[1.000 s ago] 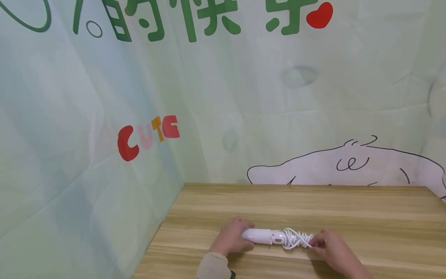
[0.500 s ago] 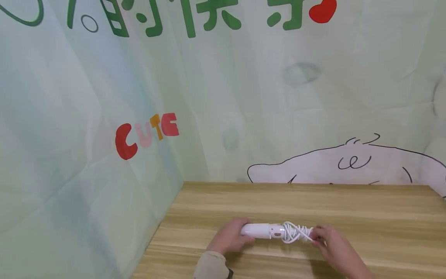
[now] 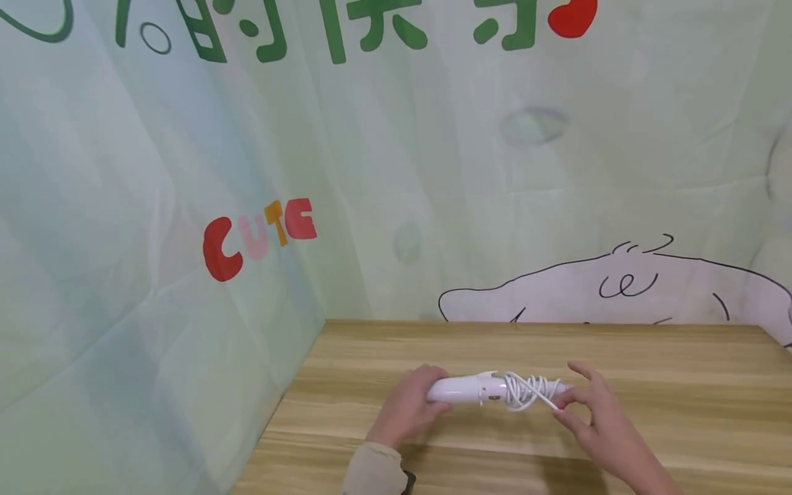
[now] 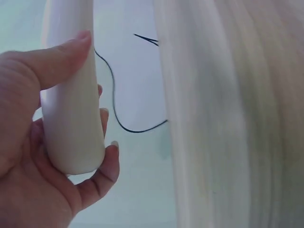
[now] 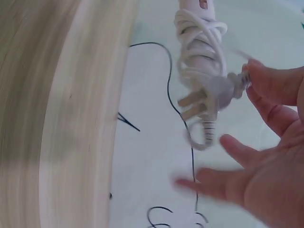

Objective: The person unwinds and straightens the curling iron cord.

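A white, wand-shaped hair straightener (image 3: 454,390), its cord (image 3: 524,392) wound round the handle, is held up over the wooden table. My left hand (image 3: 408,405) grips its smooth end; in the left wrist view the thumb lies across the white barrel (image 4: 71,109) and the fingers curl behind it. At the other end, my right hand (image 3: 597,416) pinches the cord right behind the plug (image 5: 218,92) between thumb and index finger, the other fingers spread. The plug's pins (image 5: 192,104) point away from the hand. Several turns of cord remain round the handle (image 5: 202,59).
The wood-grain table (image 3: 532,347) reaches back to a pale green cloth backdrop (image 3: 433,172) with printed characters and a cartoon outline. The same cloth hangs along the table's left side.
Both hands have lifted the hair straightener up and slightly away from the table. The right hand's fingers have gone from bunched at the cord end to spread, with the plug's cord pinched.
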Demonstrator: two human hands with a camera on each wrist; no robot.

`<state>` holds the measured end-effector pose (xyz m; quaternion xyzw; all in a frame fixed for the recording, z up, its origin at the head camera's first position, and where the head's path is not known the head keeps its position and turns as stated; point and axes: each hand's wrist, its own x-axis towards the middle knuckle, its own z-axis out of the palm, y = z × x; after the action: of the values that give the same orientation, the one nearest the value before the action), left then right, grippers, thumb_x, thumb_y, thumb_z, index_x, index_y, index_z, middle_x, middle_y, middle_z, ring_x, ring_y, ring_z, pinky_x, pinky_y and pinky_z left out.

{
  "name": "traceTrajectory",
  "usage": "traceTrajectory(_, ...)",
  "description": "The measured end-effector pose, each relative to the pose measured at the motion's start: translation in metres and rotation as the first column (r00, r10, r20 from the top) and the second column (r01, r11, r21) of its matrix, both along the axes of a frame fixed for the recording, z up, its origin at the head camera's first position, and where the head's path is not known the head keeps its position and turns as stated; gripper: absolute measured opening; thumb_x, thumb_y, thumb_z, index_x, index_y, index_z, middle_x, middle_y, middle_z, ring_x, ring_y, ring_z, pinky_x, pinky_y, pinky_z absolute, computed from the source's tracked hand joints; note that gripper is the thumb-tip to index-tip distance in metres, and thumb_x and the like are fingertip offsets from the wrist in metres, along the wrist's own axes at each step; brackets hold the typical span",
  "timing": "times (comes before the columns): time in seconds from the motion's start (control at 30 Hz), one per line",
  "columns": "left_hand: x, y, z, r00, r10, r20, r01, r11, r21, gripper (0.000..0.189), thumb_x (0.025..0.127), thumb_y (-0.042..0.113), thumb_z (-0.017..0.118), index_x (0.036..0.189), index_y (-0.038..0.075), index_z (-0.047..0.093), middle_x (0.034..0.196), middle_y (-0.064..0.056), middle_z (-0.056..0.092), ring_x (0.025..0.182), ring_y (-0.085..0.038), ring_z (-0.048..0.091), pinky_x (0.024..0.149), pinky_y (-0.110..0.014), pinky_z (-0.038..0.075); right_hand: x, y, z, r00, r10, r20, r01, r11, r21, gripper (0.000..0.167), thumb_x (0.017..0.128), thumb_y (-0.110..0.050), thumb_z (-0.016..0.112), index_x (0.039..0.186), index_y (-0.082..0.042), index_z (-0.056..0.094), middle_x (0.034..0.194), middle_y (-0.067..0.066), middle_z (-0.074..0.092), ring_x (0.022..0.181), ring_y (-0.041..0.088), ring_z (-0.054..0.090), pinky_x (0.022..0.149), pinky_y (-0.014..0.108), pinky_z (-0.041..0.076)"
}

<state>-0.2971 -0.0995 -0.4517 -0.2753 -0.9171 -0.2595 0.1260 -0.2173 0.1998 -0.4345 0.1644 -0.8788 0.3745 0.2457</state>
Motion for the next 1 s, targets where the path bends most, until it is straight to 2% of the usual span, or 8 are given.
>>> traceTrajectory(0.2,0.003,0.002,0.006,0.994,0.041,-0.103,-0.043,0.999,-0.013,0.034,0.073,0.023,0.085,0.102,0.016,0.069,0.096,0.006,0.067,0.084,-0.011,0.06,0.075,-0.034,0.05,0.003,0.003,0.004,0.992,0.049,0.117,-0.032,0.99,-0.137,0.018,0.084,0.002,0.074,0.08,-0.014,0.066,0.136,0.032,0.05,0.124,0.05,0.046,0.091,0.007,0.031)
traceTrajectory(0.33,0.006,0.007,0.011,0.97,0.028,-0.241,-0.052,0.994,-0.094,0.038,0.066,0.014,0.082,0.101,0.016,0.067,0.093,0.005,0.069,0.08,-0.012,0.062,0.071,-0.033,0.051,0.006,0.0,0.007,0.997,0.054,0.063,-0.045,0.991,-0.13,0.02,0.084,0.001,0.074,0.081,-0.016,0.064,0.139,0.03,0.049,0.129,0.043,0.043,0.092,0.004,0.028)
traceTrajectory(0.47,0.011,0.015,0.017,0.95,-0.027,-0.31,-0.032,0.983,-0.183,0.068,0.064,0.003,0.077,0.128,0.019,0.062,0.104,0.001,0.069,0.09,-0.017,0.065,0.071,-0.035,0.052,0.009,-0.003,0.01,0.998,0.066,0.019,-0.063,0.992,-0.109,0.024,0.084,0.001,0.074,0.081,-0.02,0.063,0.141,0.027,0.05,0.132,0.033,0.04,0.092,0.005,0.029)
traceTrajectory(0.57,0.016,0.019,0.02,0.954,-0.075,-0.291,0.004,0.971,-0.238,0.086,0.064,-0.004,0.074,0.141,0.027,0.054,0.11,0.002,0.065,0.097,-0.019,0.062,0.072,-0.035,0.048,0.011,-0.006,0.01,0.996,0.087,0.027,-0.084,0.993,-0.087,0.025,0.084,-0.001,0.075,0.081,-0.022,0.062,0.141,0.026,0.05,0.133,0.043,0.04,0.099,0.015,0.032)
traceTrajectory(0.67,0.02,0.023,0.02,0.96,-0.103,-0.26,0.033,0.965,-0.262,0.092,0.063,-0.009,0.074,0.142,0.034,0.054,0.111,0.003,0.063,0.101,-0.018,0.06,0.073,-0.032,0.043,0.011,-0.009,0.009,0.991,0.121,0.048,-0.117,0.99,-0.074,0.028,0.083,-0.002,0.076,0.079,-0.025,0.06,0.142,0.027,0.048,0.13,0.058,0.035,0.106,0.048,0.035)
traceTrajectory(0.77,0.021,0.024,0.02,0.959,-0.103,-0.263,0.027,0.96,-0.279,0.093,0.062,-0.01,0.075,0.14,0.037,0.057,0.112,0.004,0.063,0.102,-0.018,0.059,0.075,-0.031,0.041,0.012,-0.011,0.009,0.991,0.13,0.041,-0.129,0.991,-0.034,0.032,0.08,-0.002,0.078,0.079,-0.028,0.058,0.143,0.023,0.05,0.131,0.057,0.035,0.096,0.071,0.032)
traceTrajectory(0.87,0.024,0.025,0.021,0.963,-0.114,-0.245,0.029,0.945,-0.326,0.091,0.062,-0.007,0.078,0.137,0.041,0.059,0.109,0.006,0.064,0.101,-0.015,0.059,0.076,-0.03,0.04,0.014,-0.01,0.011,0.989,0.142,-0.05,-0.14,0.99,0.029,0.036,0.077,0.001,0.08,0.08,-0.028,0.06,0.129,0.009,0.06,0.117,0.033,0.057,0.091,0.044,0.049)
traceTrajectory(1.0,0.028,0.026,0.023,0.975,-0.153,-0.158,0.087,0.928,-0.361,0.088,0.064,-0.005,0.082,0.133,0.045,0.061,0.105,0.01,0.064,0.099,-0.011,0.058,0.082,-0.03,0.038,0.013,-0.003,0.015,0.965,0.163,-0.205,-0.147,0.985,0.091,0.03,0.078,0.004,0.078,0.084,-0.021,0.062,0.093,-0.011,0.06,0.077,0.003,0.054,0.069,0.013,0.042)
